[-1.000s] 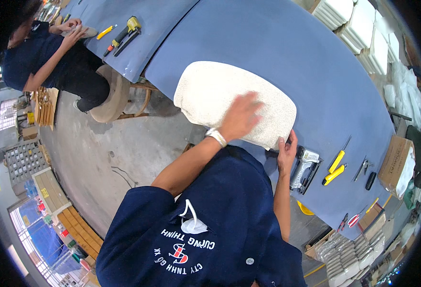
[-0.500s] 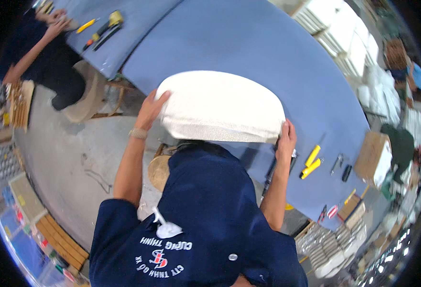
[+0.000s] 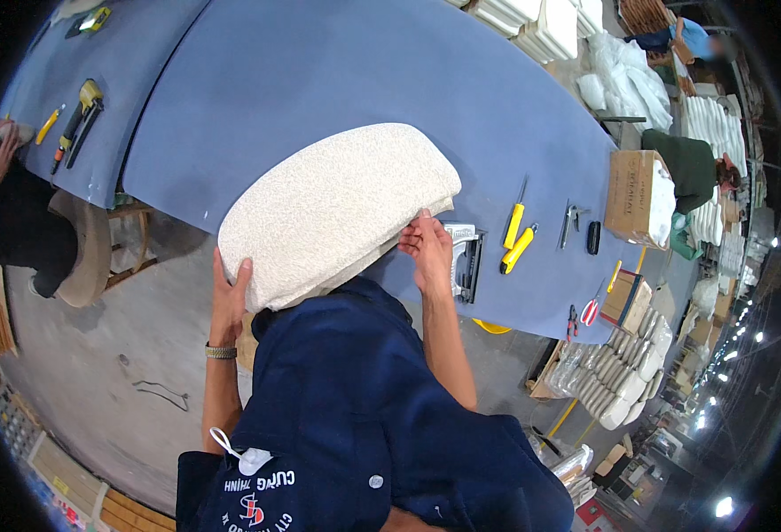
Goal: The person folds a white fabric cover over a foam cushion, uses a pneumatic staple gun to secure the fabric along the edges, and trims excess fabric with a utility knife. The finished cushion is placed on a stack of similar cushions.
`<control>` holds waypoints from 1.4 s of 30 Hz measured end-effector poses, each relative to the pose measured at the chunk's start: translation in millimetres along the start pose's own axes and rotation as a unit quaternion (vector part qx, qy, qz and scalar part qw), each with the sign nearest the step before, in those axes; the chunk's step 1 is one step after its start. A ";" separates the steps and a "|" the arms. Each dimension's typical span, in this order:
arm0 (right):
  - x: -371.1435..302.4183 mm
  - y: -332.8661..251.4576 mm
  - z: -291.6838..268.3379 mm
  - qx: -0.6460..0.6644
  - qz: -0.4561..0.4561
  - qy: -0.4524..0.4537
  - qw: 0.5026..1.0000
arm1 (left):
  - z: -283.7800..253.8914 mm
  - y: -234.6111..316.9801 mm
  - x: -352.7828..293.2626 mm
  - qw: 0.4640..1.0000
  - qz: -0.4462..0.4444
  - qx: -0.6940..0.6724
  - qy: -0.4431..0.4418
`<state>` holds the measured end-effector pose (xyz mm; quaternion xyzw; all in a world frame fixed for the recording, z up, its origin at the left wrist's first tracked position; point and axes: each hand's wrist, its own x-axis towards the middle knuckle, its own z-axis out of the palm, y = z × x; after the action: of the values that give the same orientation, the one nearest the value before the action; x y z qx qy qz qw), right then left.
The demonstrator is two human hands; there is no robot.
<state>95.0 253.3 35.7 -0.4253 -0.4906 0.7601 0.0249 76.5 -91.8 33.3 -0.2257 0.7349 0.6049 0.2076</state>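
The cream, rounded, cloth-covered cushion (image 3: 337, 213) is over the edge of the flat blue table (image 3: 266, 89); the left hand (image 3: 229, 297) grips its left end; the right hand (image 3: 429, 250) pinches its near edge; loose fingers could drop it.

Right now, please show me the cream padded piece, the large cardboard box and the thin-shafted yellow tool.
Cream padded piece (image 3: 341, 208), head view: upper face.
Large cardboard box (image 3: 631, 197), head view: brown side.
Thin-shafted yellow tool (image 3: 514, 225), head view: handle.

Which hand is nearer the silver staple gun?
Right. The right hand is just left of the staple gun, at the cushion's near edge; the left hand is farther left, at the cushion's left end.
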 end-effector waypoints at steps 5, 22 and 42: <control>1.3 -2.0 4.0 0.030 0.006 0.054 0.998 | 7.6 -1.9 -12.9 1.000 0.002 -0.015 0.016; 70.9 17.9 -27.5 -0.087 -0.099 0.040 0.990 | -5.6 14.2 -4.9 0.993 0.018 0.114 0.006; 48.4 -55.0 13.4 -0.060 -0.134 -0.042 0.988 | -11.2 66.9 -25.9 0.998 -0.049 0.002 0.027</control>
<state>34.3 294.0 49.9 -0.3242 -0.5883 0.7364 0.0804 58.2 -89.5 103.5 -0.2769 0.7297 0.5862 0.2175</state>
